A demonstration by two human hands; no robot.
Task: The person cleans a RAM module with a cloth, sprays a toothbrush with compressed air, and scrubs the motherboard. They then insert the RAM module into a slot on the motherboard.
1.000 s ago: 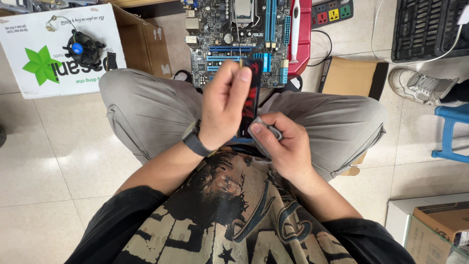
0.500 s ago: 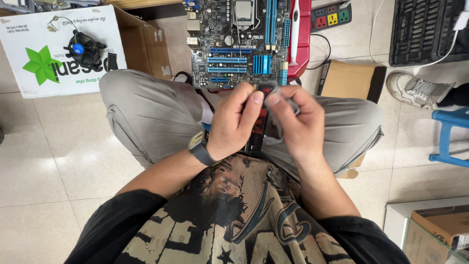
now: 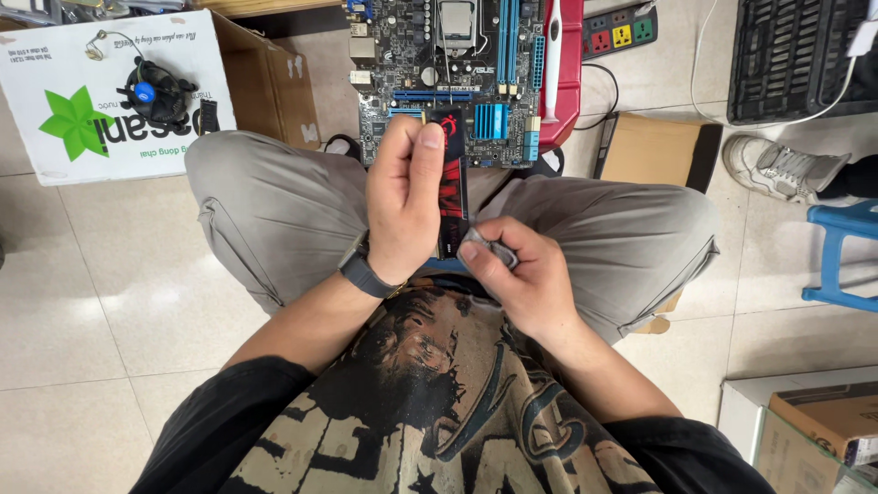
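At frame centre, the left hand (image 3: 402, 206) stands upright, fingers curled around a black-and-red memory module (image 3: 451, 183), thumb along its top. The right hand (image 3: 521, 274), lower right, pinches a small grey cloth (image 3: 485, 247) against the module's lower end.

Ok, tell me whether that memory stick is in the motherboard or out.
Out: the left hand holds the memory stick above the lap, clear of the motherboard.

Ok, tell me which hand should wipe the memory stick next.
Right, probably. The right hand pinches the grey cloth at the memory stick's lower end, while the left hand grips the stick.
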